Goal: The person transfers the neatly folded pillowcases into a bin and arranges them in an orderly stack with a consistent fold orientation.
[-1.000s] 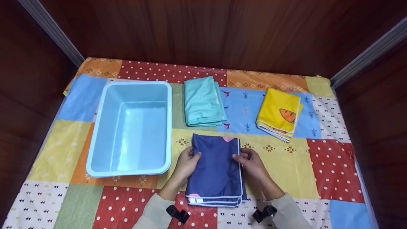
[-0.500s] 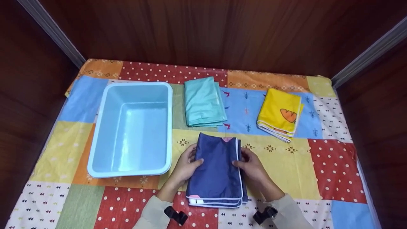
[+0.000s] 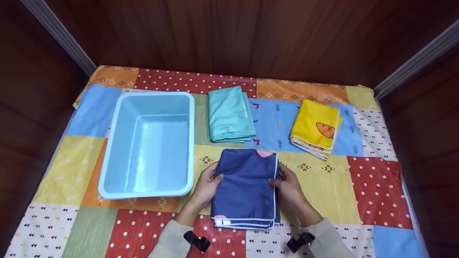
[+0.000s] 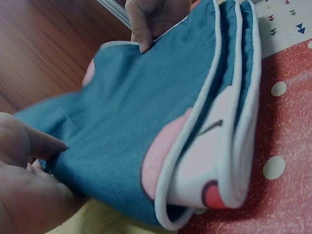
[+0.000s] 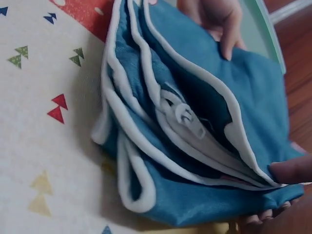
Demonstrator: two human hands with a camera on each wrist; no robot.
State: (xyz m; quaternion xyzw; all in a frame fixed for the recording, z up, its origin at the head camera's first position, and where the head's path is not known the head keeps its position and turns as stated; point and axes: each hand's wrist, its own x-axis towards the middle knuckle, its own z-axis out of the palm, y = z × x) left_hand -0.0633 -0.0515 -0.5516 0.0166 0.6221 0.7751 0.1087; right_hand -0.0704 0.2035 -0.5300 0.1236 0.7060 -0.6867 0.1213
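Between both hands is a folded navy cushion cover (image 3: 245, 186) with white piping and pink patches. My left hand (image 3: 206, 186) grips its left side, thumb on top and fingers beneath. On the opposite side my right hand (image 3: 291, 187) pinches the piped edge, the thumb above and the other fingers partly hidden under the layers. The right wrist view shows a white zip pull (image 5: 187, 119) among the gaping folds. In the left wrist view, the stacked piped edges (image 4: 234, 97) and a printed white-and-pink figure face the camera.
A light blue plastic tub (image 3: 190, 150) stands left of the hands. Beyond the cover lies a folded turquoise cloth (image 3: 229, 114); a folded yellow one (image 3: 313, 125) with a carrot print lies farther right. Patchwork cloth (image 3: 322, 193) covers the table, with dark wood panels (image 3: 229, 36) around it.
The cover's far end, drawn in narrower half a second ago, is spread wider and flatter. My hands have moved slightly apart, still holding its sides.
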